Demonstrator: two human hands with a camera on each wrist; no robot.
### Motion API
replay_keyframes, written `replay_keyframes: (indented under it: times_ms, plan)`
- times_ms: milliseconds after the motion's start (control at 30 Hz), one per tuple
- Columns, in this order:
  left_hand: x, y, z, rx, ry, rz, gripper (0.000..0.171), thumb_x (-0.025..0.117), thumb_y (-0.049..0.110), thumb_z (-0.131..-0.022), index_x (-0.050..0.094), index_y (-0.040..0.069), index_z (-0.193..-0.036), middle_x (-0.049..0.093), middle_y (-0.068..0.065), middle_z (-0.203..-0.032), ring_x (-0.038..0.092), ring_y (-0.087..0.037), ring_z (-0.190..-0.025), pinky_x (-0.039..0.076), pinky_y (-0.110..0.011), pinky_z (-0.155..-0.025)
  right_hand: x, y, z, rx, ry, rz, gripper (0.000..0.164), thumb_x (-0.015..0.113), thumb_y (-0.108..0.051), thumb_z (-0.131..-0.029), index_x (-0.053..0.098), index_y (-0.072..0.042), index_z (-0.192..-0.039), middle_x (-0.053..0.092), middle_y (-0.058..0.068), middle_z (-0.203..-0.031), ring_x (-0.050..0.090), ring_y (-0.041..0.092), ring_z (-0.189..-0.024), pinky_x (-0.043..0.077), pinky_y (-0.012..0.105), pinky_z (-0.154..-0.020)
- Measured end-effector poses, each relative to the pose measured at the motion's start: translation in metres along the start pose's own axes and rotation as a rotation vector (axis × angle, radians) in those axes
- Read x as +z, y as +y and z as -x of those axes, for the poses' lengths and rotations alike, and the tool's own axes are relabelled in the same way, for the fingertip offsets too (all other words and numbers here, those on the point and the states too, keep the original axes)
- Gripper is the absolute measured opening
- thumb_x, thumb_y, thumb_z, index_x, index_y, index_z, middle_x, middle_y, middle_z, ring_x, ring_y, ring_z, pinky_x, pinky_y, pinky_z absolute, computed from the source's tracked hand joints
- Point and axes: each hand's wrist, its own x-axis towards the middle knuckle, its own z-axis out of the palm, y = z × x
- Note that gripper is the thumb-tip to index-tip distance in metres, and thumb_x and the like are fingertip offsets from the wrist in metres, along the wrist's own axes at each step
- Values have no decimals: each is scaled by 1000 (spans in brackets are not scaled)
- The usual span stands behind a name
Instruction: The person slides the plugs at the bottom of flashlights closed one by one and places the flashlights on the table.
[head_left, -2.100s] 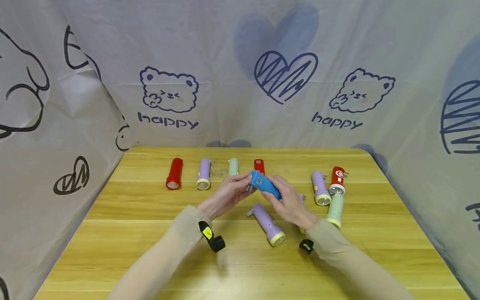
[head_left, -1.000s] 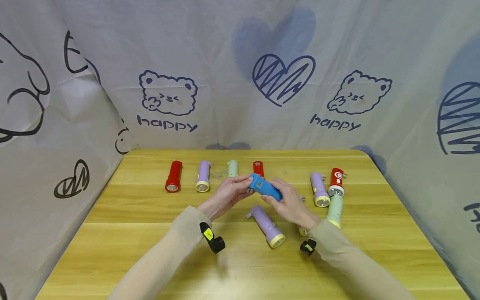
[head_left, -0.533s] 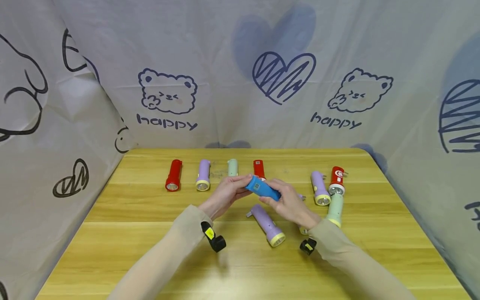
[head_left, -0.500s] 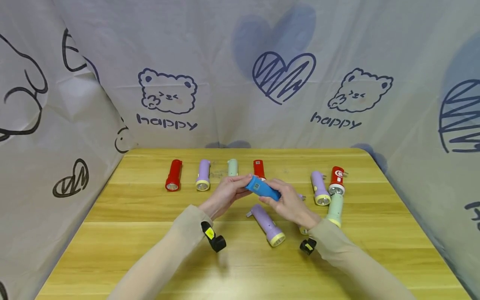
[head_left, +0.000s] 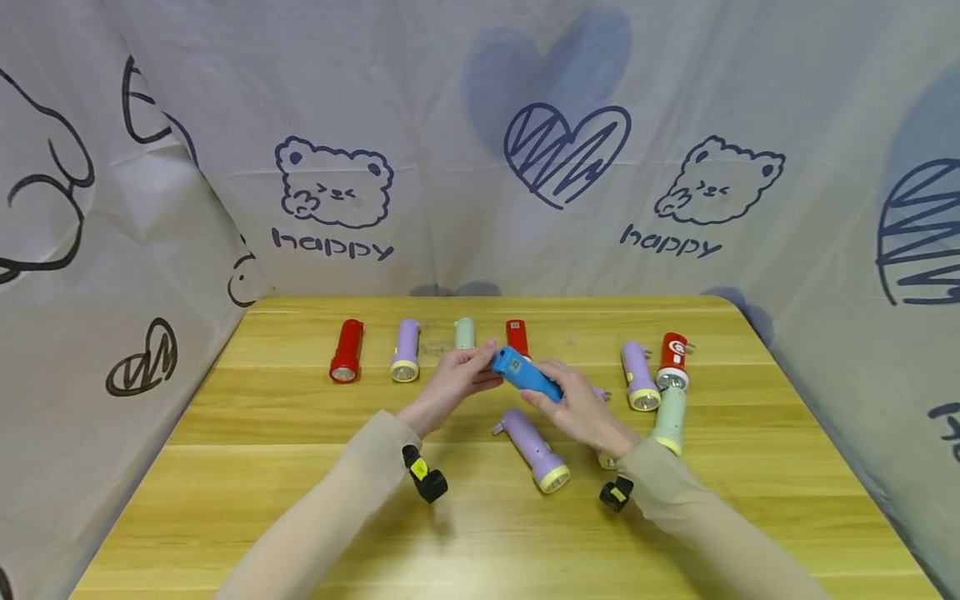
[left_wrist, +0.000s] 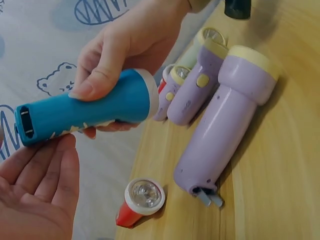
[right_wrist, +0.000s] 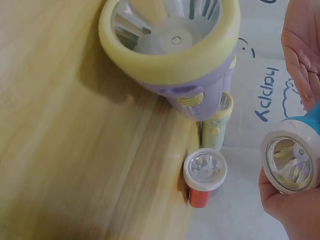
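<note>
A blue flashlight [left_wrist: 100, 107] with a white head ring is held above the table by my right hand [head_left: 581, 408], thumb on top of the barrel. Its tail end shows a slot with two metal plug prongs lying inside, in the left wrist view. Just under the tail, my left hand [left_wrist: 42, 192] has its fingers extended, the fingertips at or near the barrel's underside. The flashlight's lens [right_wrist: 290, 164] shows unlit in the right wrist view. Below both hands a purple flashlight [head_left: 534, 450] lies on the table with its plug prongs [left_wrist: 209, 196] folded out.
Along the back of the wooden table [head_left: 300, 500] lie a red flashlight [head_left: 347, 350], a purple one [head_left: 406, 350], a green one [head_left: 465, 333] and another red one [head_left: 517, 335]. At right are a purple [head_left: 640, 375], a red [head_left: 673, 358] and a green flashlight [head_left: 670, 421], close together.
The blue flashlight's prongs stuck out at the tail earlier and now lie in the slot. My left fingers and thumb have come off the tail end; the right hand's grip stays.
</note>
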Motion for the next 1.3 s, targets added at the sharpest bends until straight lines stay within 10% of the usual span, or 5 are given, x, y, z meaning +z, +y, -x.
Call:
replay_keyframes:
  times_ms: [600,1300]
  plan:
    - [-3,-9,3,308,-69,-344,36,49,18,-107,59,11,-141,61,-15,-141,65,-22,-115,55,-39,-103,-10,6,2,-44,-3,6,46,75,-22,-92,65,-4,-133,67,13,-118,63,23,-98,53,31,-81]
    - [-3,-14,4,352,-7,-457,30,54,12,-104,69,3,-128,70,-14,-128,64,-13,-98,52,-19,-80,-12,5,4,22,-123,20,44,74,-25,-92,65,-6,-131,70,13,-121,63,21,-97,52,31,-82]
